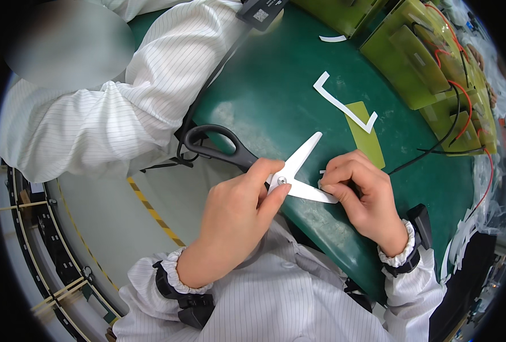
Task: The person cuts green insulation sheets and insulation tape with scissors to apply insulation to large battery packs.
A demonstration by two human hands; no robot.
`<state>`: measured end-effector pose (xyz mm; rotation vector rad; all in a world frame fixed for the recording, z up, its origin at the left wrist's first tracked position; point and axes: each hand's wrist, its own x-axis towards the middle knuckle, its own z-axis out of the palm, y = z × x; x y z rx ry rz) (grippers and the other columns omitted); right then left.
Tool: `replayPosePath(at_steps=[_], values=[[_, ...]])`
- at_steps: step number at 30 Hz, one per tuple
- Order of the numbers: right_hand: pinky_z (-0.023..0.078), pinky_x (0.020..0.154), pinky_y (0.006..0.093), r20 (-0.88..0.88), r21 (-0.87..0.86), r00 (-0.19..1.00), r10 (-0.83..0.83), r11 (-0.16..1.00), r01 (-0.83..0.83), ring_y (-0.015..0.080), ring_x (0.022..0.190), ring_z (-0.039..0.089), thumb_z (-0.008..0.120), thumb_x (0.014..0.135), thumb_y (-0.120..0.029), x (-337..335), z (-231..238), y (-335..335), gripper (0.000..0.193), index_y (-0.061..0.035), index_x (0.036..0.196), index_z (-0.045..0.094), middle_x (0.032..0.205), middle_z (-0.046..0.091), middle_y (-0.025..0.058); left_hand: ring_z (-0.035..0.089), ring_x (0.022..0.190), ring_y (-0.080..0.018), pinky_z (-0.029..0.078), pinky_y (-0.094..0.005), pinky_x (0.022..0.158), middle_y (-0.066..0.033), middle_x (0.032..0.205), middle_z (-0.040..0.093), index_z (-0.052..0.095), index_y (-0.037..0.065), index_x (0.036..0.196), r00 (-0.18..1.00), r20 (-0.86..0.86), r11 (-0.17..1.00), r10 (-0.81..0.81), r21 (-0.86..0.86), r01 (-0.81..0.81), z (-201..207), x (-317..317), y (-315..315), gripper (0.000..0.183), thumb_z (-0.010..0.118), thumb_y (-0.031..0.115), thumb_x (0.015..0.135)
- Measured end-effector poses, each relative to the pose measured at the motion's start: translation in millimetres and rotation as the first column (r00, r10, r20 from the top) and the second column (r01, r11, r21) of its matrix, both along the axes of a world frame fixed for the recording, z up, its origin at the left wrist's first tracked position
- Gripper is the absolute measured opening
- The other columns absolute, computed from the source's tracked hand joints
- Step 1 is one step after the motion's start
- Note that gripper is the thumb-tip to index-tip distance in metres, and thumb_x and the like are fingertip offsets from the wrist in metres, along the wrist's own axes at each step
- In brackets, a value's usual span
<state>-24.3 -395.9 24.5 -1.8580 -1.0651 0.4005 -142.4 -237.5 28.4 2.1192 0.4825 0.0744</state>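
Observation:
My left hand (pixel 227 219) grips a pair of scissors (pixel 302 155) around the pivot. Their white blades are spread apart and point to the right, while the black handles stick out to the far left of the hand. At the tip of the nearer blade, my right hand (pixel 367 196) is closed in a pinch. A tiny white bit shows beside its fingertips, but what they hold is mostly hidden. Beyond that hand, a bent white strip (pixel 339 104) lies partly across a flat yellow-green piece (pixel 368 143) on the green table (pixel 276 85).
Another person's striped sleeve (pixel 167 74) reaches over the table at the far left. Yellow-green panels (pixel 418 68) with red and black wires stand at the far right. A short white strip (pixel 333 39) lies near the back. White strips (pixel 460 242) hang by the right edge.

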Motion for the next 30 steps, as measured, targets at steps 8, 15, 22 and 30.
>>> replayPosePath(at_steps=[8,15,22,30], values=[[0.042,0.063,0.0312,0.294,-0.031,0.948,0.122,0.992,-0.118,0.0256,0.073,0.048,0.06,0.063,0.01,-5.8,-1.1,7.8,0.019,-0.0005,0.078,0.053,0.082,0.053,0.0095,0.052,0.049,-0.0241,0.038,-0.0338,0.047,-0.0106,0.059,0.052,0.053,0.004,0.098,1.0,-0.003,1.0,0.005,-0.017,-0.005,2.1,-0.3,0.1,0.02,0.06,0.013,0.081],[0.042,0.063,0.0314,0.297,-0.059,0.942,0.156,0.988,-0.145,0.0261,0.073,0.048,0.06,0.061,0.01,-5.5,0.0,3.3,0.022,-0.0002,0.079,0.053,0.082,0.052,0.0098,0.052,0.05,-0.0255,0.039,-0.0346,0.047,-0.0113,0.06,0.053,0.053,0.003,0.097,1.0,0.016,1.0,0.0,-0.009,0.001,1.8,-0.1,0.3,0.02,0.059,0.013,0.081],[0.042,0.063,0.031,0.175,-0.03,0.979,0.104,0.995,-0.1,0.0258,0.074,0.049,0.06,0.064,0.009,-2.6,0.1,1.8,0.019,-0.0013,0.079,0.053,0.081,0.054,0.009,0.054,0.052,-0.0269,0.04,-0.0355,0.047,-0.0122,0.061,0.055,0.053,0.003,0.096,0.999,0.047,1.0,-0.015,0.022,0.014,-1.2,-1.1,2.0,0.02,0.06,0.012,0.08],[0.042,0.063,0.0306,0.348,-0.111,0.923,0.164,0.985,-0.133,0.0272,0.074,0.049,0.058,0.066,0.009,-6.3,4.2,3.3,0.02,-0.0022,0.081,0.053,0.081,0.054,0.0096,0.055,0.052,-0.0272,0.041,-0.0354,0.048,-0.0124,0.061,0.055,0.053,0.003,0.096,0.998,0.055,0.999,-0.025,0.049,0.022,0.2,0.6,0.2,0.02,0.061,0.012,0.08]])
